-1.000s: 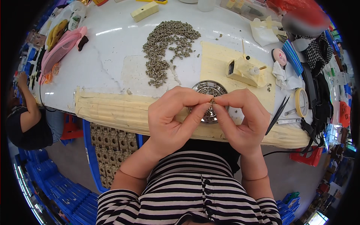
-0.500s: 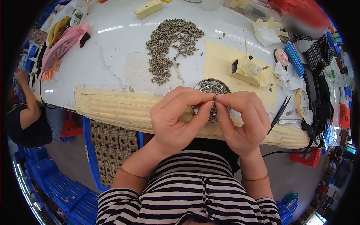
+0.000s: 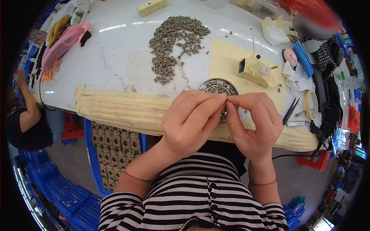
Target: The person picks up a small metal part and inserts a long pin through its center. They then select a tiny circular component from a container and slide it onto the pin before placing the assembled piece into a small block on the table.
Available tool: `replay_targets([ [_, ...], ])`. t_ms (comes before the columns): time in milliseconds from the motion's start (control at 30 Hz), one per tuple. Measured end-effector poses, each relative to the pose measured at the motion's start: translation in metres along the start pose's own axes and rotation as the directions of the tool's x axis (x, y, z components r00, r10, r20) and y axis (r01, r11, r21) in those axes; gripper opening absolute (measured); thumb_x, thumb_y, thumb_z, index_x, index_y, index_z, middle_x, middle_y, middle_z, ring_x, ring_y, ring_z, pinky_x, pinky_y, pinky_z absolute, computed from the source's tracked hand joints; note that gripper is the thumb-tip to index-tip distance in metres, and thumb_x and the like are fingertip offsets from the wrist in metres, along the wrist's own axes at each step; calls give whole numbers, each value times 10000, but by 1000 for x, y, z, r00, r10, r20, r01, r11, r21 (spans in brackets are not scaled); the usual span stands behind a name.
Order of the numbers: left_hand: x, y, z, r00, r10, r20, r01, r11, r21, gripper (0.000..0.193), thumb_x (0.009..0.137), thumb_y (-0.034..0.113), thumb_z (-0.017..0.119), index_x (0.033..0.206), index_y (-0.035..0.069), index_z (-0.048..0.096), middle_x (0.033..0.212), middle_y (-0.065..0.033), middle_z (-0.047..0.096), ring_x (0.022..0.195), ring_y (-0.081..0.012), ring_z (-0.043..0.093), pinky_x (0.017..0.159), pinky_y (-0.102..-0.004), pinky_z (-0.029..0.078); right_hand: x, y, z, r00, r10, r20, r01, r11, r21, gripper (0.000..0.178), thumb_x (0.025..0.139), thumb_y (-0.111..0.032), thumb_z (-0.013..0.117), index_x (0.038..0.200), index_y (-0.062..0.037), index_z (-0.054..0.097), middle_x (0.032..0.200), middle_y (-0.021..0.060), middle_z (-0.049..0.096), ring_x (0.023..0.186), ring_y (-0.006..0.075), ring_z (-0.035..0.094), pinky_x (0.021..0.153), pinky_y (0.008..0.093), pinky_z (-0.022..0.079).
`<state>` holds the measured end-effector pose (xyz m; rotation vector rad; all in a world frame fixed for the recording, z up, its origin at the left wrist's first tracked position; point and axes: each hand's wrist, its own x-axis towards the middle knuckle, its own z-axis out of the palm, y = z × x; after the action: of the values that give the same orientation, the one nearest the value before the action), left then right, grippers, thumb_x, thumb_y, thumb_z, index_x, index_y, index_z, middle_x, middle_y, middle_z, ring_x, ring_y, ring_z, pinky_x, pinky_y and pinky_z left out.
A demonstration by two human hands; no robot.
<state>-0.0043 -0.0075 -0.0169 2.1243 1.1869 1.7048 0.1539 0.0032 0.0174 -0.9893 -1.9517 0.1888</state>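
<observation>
Both my hands meet fingertip to fingertip over a round metal dish (image 3: 203, 84) that holds several small metal parts (image 3: 218, 88). My left hand (image 3: 192, 119) is closed in a pinch, its thumb tucked behind the fingers. Thumb and forefinger of my right hand (image 3: 256, 123) pinch at the same spot. Whatever tiny piece lies between the fingertips is too small and too covered to make out. Farther off and to the left, a large heap of small metal parts (image 3: 163, 46) spreads over the white table (image 3: 115, 46).
Yellowish tape pads the table's front edge (image 3: 119, 109). A tape-wrapped block with a thin stick (image 3: 254, 71) stands right of the dish. Tweezers (image 3: 291, 109) and a tape roll (image 3: 310, 106) lie farther right. Below left, a blue crate (image 3: 93, 161) holds metal housings. Another person (image 3: 29, 123) sits at far left.
My hands have shifted slightly right, still together over the dish. The left fingers have rolled forward, covering the thumb more. The view has tilted a little.
</observation>
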Motion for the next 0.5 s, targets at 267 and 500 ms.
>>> replay_targets([
  [267,-1,2,0,997,48,59,-50,998,29,302,713,-92,783,999,-13,727,897,-108,697,760,-219,654,646,-301,535,0,-4,-14,993,53,104,-49,998,-38,166,726,25,752,864,-24,673,775,80,657,665,257,612,591,336,491],
  [500,3,0,-6,993,-43,114,60,987,-149,270,748,-85,774,1005,-13,732,893,-120,705,757,-220,661,654,-295,532,0,-4,-16,973,173,152,-185,980,70,122,734,20,743,835,-15,685,768,91,660,671,263,622,605,338,493],
])
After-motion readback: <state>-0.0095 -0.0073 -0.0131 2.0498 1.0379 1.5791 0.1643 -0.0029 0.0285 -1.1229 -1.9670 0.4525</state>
